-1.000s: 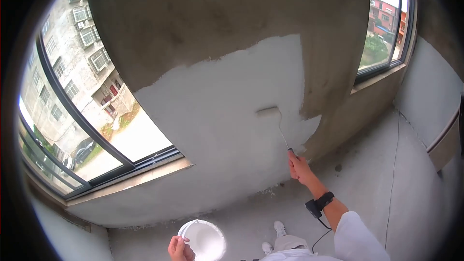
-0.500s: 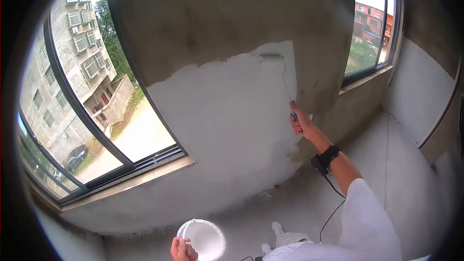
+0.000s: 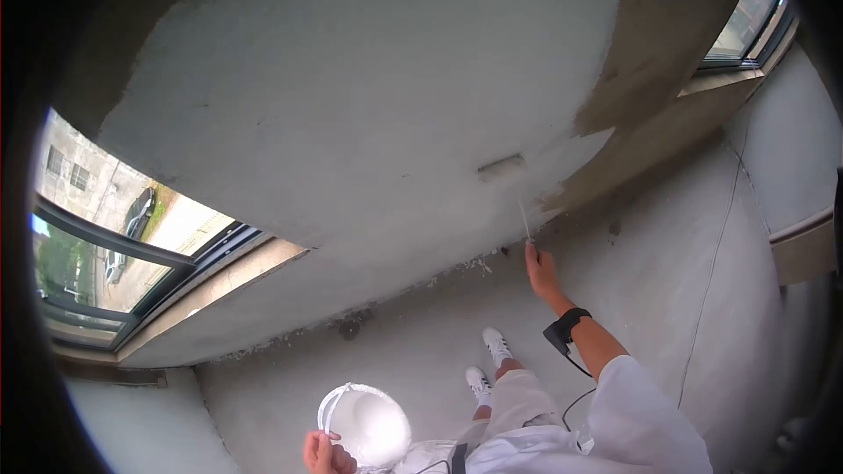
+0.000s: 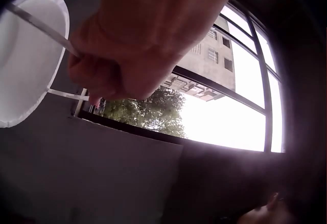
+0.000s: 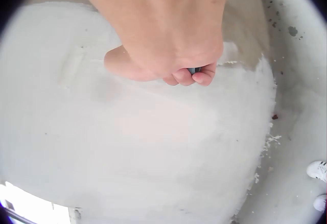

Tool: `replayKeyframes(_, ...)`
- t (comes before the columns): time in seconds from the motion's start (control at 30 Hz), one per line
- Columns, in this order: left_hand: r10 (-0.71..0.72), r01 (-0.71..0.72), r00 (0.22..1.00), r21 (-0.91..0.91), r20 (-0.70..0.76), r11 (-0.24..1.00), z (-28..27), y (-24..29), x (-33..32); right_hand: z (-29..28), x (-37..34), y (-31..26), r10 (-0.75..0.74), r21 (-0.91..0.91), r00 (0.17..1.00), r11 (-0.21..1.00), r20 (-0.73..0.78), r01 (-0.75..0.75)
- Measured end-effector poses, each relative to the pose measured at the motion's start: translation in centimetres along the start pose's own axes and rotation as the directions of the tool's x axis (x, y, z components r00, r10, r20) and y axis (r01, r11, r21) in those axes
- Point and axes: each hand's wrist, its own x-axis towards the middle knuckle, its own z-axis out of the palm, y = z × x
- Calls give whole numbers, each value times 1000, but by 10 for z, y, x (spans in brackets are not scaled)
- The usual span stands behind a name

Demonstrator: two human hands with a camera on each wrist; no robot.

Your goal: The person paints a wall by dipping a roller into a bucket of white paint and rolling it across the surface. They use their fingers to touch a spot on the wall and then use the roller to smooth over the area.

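My right hand (image 3: 544,277) grips the handle of a paint roller (image 3: 501,168), whose head lies against the lower part of the white-coated wall (image 3: 369,105). In the right wrist view, the fingers of the right hand (image 5: 168,55) curl round a dark handle, and the roller head shows faintly at the left. At the bottom of the head view my left hand (image 3: 328,454) holds the handle strap of a white bucket (image 3: 373,426). In the left wrist view the left hand (image 4: 117,60) is closed round that strap, beside the bucket (image 4: 30,55).
A window with a sill (image 3: 215,294) stands at the left, and a smaller window (image 3: 746,26) at the upper right. Bare brown wall (image 3: 676,17) borders the white area. A thin cable (image 3: 713,298) runs over the grey floor (image 3: 632,298). Two white shoes (image 3: 497,347) stand below the wall.
The roller has moved down the wall from near the top edge of the white area, and my right hand has lowered with it. The view has tilted down. The left hand still holds the bucket.
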Motion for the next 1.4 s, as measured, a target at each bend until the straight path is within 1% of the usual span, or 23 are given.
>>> replayKeyframes(0.07,-30,31,999,6,-36,1000,26,-6,15,10,-3,20,61,59,997,996,55,-64)
replayKeyframes(0.17,-108,111,993,57,-50,992,72,-17,44,27,-1,59,158,-63,985,986,73,-154)
replayKeyframes(0.27,-107,113,992,88,-68,990,92,-19,54,31,-6,71,310,-129,944,947,113,-295)
replayKeyframes(0.37,-105,113,991,94,-83,989,111,-14,57,39,-15,88,332,-177,941,932,64,-317)
replayKeyframes(0.47,-108,111,993,59,-47,992,129,-3,52,34,-13,97,374,-278,926,896,54,-346)
replayKeyframes(0.5,-105,107,993,62,-46,992,131,0,52,29,-7,94,451,-225,882,881,134,-416)
replayKeyframes(0.57,-100,103,994,69,-47,992,131,5,50,15,13,79,568,-137,764,820,306,-555)
replayKeyframes(0.6,-94,97,995,81,-45,992,132,6,48,7,27,67,577,-25,688,774,441,-633)
replayKeyframes(0.63,-88,92,995,89,-46,992,131,6,45,-2,46,53,551,69,607,705,572,-706)
replayKeyframes(0.67,-81,85,996,93,-48,992,128,5,40,-11,63,33,494,144,523,617,694,-774)
replayKeyframes(0.73,-78,82,996,89,-50,993,116,0,31,-31,81,-40,440,215,541,599,717,-771)
replayKeyframes(0.77,-74,78,996,85,-48,993,108,-1,25,-38,88,-63,443,184,519,604,731,-776)
replayKeyframes(0.83,-26,26,1000,77,5,997,89,-4,13,-52,94,-102,448,125,479,619,755,-776)
replayKeyframes(0.93,36,-37,998,22,52,999,60,0,-10,-86,75,-158,466,78,495,665,733,-743)
replayKeyframes(1.03,95,-93,992,-27,87,995,31,5,-31,-116,43,-217,447,66,536,721,716,-690)
replayKeyframes(1.13,167,-162,973,-40,158,986,-1,6,-44,-148,4,-284,405,77,610,789,681,-609)
replayKeyframes(1.23,210,-200,956,-70,205,977,-27,3,-51,-178,-32,-334,305,125,670,849,677,-513)
replayKeyframes(1.33,244,-231,944,-84,220,969,-42,-2,-56,-199,-63,-364,229,185,735,881,638,-435)
replayKeyframes(1.4,269,-253,935,-98,232,963,-51,-3,-61,-214,-89,-382,111,247,790,915,602,-317)
